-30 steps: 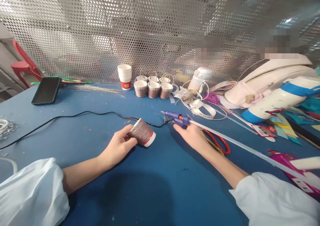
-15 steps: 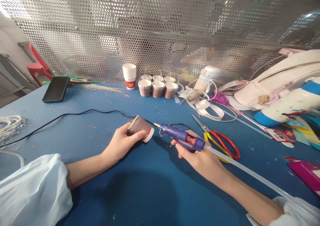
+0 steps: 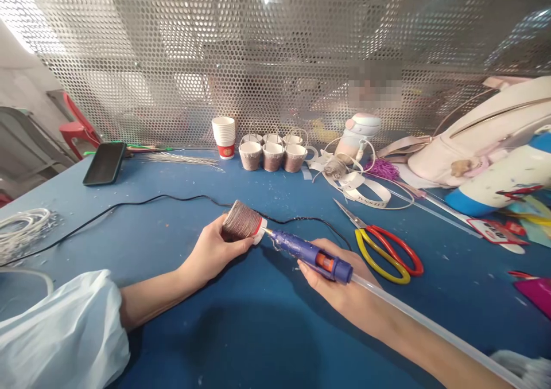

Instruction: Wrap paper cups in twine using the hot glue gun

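Note:
My left hand (image 3: pixel 217 247) is closed around a paper cup (image 3: pixel 244 221) lying tilted on its side, its rim end toward the right. Brown-grey cord is wound round most of the cup; a red and white band shows near the rim. A blue hot glue gun (image 3: pixel 303 250) is gripped in my right hand (image 3: pixel 338 283), its brass tip touching or almost touching that band. From the gun's back a long clear glue stick (image 3: pixel 413 315) runs over my right forearm. Scissors (image 3: pixel 383 248) with one red and one yellow handle lie open just right of my right hand.
Several cord-wrapped cups (image 3: pixel 273 155) and a stack of paper cups (image 3: pixel 224 136) stand by the perforated metal panel (image 3: pixel 172 50). A phone (image 3: pixel 104 163) and black cable (image 3: pixel 142 201) lie left. Ribbon (image 3: pixel 365 191), a bottle (image 3: pixel 359 133) and a pale bag (image 3: pixel 486 136) are right.
The glue gun's tip has come left and down to the cup's red and white band. The cup has turned slightly in my left hand, showing more of its wrapped side.

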Demonstrator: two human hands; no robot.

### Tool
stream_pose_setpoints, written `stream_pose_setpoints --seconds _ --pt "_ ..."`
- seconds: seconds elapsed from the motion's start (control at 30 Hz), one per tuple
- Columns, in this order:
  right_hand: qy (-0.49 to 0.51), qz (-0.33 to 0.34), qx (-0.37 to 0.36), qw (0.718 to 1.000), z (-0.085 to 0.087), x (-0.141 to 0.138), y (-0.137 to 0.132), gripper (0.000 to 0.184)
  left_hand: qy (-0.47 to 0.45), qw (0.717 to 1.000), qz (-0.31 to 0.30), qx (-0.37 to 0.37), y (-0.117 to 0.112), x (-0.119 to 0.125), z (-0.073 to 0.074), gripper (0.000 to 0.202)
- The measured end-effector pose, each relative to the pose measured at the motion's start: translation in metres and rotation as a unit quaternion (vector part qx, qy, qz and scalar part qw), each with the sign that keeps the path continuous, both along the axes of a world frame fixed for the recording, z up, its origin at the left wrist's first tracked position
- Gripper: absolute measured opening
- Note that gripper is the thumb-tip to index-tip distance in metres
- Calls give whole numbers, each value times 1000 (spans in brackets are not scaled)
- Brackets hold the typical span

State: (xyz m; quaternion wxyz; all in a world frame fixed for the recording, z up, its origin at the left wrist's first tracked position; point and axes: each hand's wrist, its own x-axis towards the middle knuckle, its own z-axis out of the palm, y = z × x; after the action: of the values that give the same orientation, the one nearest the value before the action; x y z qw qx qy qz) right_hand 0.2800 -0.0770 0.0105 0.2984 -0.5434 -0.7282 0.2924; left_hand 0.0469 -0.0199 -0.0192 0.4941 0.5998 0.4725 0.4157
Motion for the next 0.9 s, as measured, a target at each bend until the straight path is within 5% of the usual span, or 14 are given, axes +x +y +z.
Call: stream_pose_setpoints --seconds 0.37,0.9 --pt "-9 3 -8 1000 -1 -5 -1 17 60 997 1 53 -2 2 1 36" --pt "15 -22 7 1000 -1 -7 -2 20 -5 1000 9 0 -1 4 3 38"
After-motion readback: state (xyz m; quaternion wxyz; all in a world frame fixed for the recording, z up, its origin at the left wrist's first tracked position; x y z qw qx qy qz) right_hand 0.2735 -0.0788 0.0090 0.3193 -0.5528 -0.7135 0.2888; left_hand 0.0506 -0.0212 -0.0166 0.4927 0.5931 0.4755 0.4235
